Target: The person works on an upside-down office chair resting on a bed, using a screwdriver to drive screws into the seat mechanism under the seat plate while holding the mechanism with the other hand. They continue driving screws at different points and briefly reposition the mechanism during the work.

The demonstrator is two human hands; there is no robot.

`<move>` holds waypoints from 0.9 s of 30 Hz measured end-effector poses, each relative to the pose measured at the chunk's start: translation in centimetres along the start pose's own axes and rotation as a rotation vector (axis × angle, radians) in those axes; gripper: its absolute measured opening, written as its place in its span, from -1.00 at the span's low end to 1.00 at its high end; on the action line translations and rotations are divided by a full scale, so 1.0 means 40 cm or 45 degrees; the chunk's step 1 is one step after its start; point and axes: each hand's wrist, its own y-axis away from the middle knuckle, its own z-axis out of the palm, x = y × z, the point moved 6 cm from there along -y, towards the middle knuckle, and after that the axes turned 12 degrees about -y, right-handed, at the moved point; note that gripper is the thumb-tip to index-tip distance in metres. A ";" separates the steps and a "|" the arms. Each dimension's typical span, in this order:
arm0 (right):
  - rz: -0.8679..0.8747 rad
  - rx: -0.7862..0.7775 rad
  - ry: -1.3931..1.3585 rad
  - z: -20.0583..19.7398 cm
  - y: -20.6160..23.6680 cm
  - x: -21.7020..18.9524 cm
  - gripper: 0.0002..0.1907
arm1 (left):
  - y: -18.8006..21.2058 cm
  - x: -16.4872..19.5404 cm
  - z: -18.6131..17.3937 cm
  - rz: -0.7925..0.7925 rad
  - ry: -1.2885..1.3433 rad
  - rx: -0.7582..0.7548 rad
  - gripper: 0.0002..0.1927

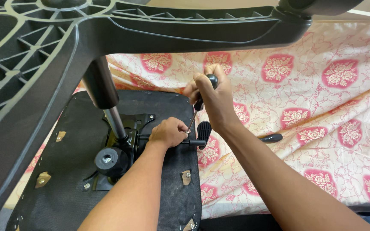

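Over upturned seat point(78, 171), right hand point(213, 98) fisted around screwdriver point(200, 102).

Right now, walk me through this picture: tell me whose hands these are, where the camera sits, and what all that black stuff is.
The camera is worn on a person's head and looks down, so both arms reaching in are that person's own. An office chair lies upside down on a bed: the black seat underside faces up, with the metal mechanism plate and the gas column rising to the star base near the camera. The bed is covered by a floral sheet. The right hand grips a screwdriver pointing down at the mechanism. The left hand is closed near the tip, beside a black lever paddle.
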 end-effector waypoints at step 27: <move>0.113 -0.149 -0.028 0.017 -0.001 0.047 -0.68 | -0.001 0.005 -0.002 0.094 0.014 0.059 -0.78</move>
